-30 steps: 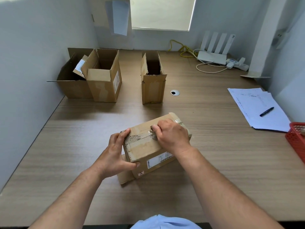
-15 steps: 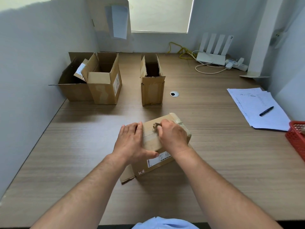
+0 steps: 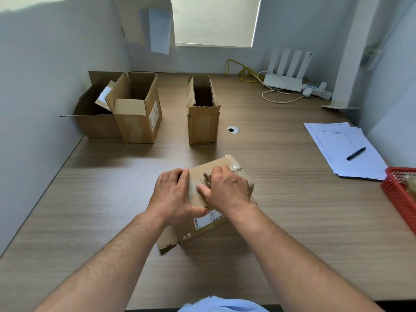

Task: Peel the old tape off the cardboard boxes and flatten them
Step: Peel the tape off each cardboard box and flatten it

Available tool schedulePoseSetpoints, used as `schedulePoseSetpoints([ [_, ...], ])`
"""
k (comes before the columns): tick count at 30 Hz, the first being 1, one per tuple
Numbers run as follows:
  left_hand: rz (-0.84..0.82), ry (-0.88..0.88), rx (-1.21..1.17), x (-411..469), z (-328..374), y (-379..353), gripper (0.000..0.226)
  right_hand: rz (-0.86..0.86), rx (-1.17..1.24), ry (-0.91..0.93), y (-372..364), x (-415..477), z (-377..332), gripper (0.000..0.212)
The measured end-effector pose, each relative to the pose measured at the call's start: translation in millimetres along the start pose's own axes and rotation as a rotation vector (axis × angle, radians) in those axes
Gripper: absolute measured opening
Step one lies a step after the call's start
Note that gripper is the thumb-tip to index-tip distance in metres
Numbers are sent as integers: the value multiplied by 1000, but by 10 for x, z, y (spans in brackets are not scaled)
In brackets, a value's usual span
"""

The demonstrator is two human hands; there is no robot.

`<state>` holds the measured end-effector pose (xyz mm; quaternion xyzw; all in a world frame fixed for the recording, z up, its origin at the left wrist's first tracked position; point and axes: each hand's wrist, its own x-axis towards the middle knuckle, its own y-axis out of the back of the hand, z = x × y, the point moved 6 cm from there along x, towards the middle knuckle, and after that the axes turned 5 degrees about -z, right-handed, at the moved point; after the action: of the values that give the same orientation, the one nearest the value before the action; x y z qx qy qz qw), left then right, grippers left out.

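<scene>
Tabletop [image 3: 90, 210]: wood-grain surface that carries everything listed.
Open boxes, rear left: two cardboard boxes touching side by side against the left wall, a wider box [image 3: 96, 122] and a taller box [image 3: 137, 122], flaps up, well apart from both hands.
Left hand [image 3: 173, 194]: grips the left end of the taped cardboard box, fingers laid across the top face, thumb on the near side face.
Narrow box [image 3: 202, 124]: upright, open at the top, straight behind the taped cardboard box and apart from it.
Taped cardboard box [image 3: 202, 226]: closed, lying askew in the tabletop's middle under both hands; white label on the near face, one flap splayed at the lower left corner.
Tape [image 3: 207, 177]: brownish strip bunched up on the top face, between the two hands.
Right hand [image 3: 227, 190]: fingers curled, pinching the bunched tape; thumb stretched along the top face toward the left hand.
Cable grommet [image 3: 233, 129]: set in the tabletop, right of the narrow box.
Router [image 3: 283, 81]: white, four antennas, at the rear wall with cables.
Papers [image 3: 342, 149]: a stack at the right, with a black pen [image 3: 356, 153] lying on it.
Red basket [image 3: 400, 194]: at the right edge, partly cut off.
</scene>
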<state>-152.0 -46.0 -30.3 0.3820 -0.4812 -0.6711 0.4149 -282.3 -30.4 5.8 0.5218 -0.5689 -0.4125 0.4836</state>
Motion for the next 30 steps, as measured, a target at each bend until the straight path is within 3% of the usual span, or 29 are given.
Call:
schedulePoseSetpoints([
  [2,9,-1,-7,-3,-4,0,131,-26,-12,-22,-3,24,-1,48],
  [7,-30,-20,-32,-8,-62,-1,131,11,-24,8,47,53,17,20],
  [11,-60,-48,-49,-78,-216,52,129,50,173,-200,159,87,438,20],
  [14,-79,-56,-17,-106,-251,69,127,-14,210,-314,172,110,624,23],
  [19,-109,-51,98,-54,-122,53,127,19,66,-183,140,60,498,27],
  [24,-131,-22,113,57,111,16,133,-3,-21,-128,98,59,219,58],
  [27,-109,-12,135,82,153,6,130,16,-86,-71,77,37,128,38],
  [30,-82,-15,127,82,125,20,128,6,103,-142,92,67,285,26],
])
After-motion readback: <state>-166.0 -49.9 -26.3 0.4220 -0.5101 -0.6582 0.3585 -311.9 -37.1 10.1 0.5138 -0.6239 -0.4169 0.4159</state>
